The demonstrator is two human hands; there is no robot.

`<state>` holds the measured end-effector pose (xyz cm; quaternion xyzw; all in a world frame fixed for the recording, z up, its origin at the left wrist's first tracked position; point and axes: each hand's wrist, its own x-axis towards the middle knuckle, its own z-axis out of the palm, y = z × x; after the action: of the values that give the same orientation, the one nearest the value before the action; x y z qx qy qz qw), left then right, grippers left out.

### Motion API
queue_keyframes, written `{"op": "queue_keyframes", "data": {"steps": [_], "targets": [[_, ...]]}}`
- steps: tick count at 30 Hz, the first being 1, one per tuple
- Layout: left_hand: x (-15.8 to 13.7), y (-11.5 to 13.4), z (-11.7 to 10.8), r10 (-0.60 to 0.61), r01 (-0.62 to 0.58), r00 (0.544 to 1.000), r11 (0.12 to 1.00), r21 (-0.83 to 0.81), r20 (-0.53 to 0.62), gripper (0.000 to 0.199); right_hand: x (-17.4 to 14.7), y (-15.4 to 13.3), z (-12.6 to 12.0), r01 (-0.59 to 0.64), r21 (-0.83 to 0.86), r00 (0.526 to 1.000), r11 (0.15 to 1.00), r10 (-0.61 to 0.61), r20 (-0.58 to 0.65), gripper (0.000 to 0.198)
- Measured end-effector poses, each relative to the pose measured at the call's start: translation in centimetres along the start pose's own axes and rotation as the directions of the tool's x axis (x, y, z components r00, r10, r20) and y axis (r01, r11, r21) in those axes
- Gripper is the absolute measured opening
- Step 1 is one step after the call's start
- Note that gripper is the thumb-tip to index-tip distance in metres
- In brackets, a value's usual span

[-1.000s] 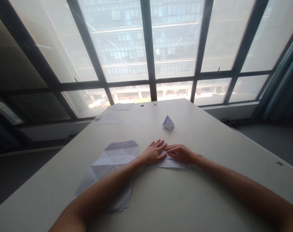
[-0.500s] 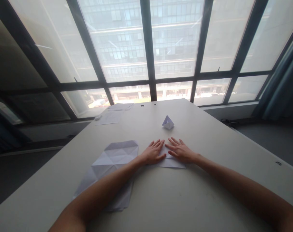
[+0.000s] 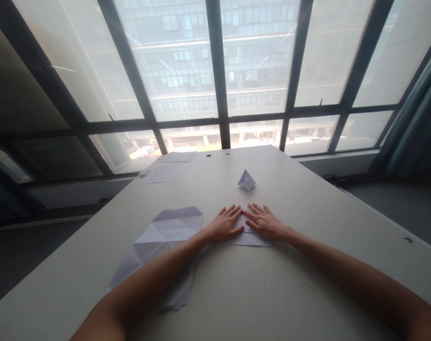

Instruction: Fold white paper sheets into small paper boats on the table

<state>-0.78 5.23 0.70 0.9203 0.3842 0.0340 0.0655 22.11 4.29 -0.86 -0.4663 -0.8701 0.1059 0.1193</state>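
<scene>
Both hands rest flat on a folded sheet of white paper (image 3: 253,239) on the table. My left hand (image 3: 225,224) covers its left side, fingers stretched out. Over the right side lies my right hand (image 3: 264,222), fingers spread and palm down. The fingertips of the two hands nearly meet at the paper's upper middle, and much of the sheet is hidden under them. Just beyond the hands stands a small folded paper boat (image 3: 246,180). Under and beside my left forearm lie creased white sheets (image 3: 166,232), partly covered by the arm.
The white table (image 3: 308,284) narrows away toward tall windows (image 3: 254,61). More paper sheets (image 3: 158,173) lie at its far left, with a small white object (image 3: 143,173) beside them. Blue curtains (image 3: 410,123) hang at the right.
Hardly anything differs. Both hands stay flat on the folded paper, and the right fingers have shifted very slightly. The paper boat and loose sheets have not moved.
</scene>
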Motion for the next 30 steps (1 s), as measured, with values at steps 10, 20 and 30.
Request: {"op": "queue_keyframes", "data": {"steps": [10,20,30], "targets": [[0.0,0.0,0.3,-0.028,0.028,0.999,1.0,0.006,-0.022,0.081,-0.2,-0.2,0.0,-0.009,0.002,0.999,1.0,0.009,-0.032,0.062],[0.0,-0.1,0.0,-0.001,0.001,1.0,1.0,0.026,-0.016,0.074,-0.6,-0.2,0.0,0.082,0.007,0.983,0.997,-0.08,-0.167,0.048],[0.5,-1.0,0.5,-0.075,0.075,0.997,0.997,0.011,-0.011,0.07,-0.6,-0.1,-0.5,0.134,-0.016,0.986,0.991,-0.135,-0.095,0.044]]}}
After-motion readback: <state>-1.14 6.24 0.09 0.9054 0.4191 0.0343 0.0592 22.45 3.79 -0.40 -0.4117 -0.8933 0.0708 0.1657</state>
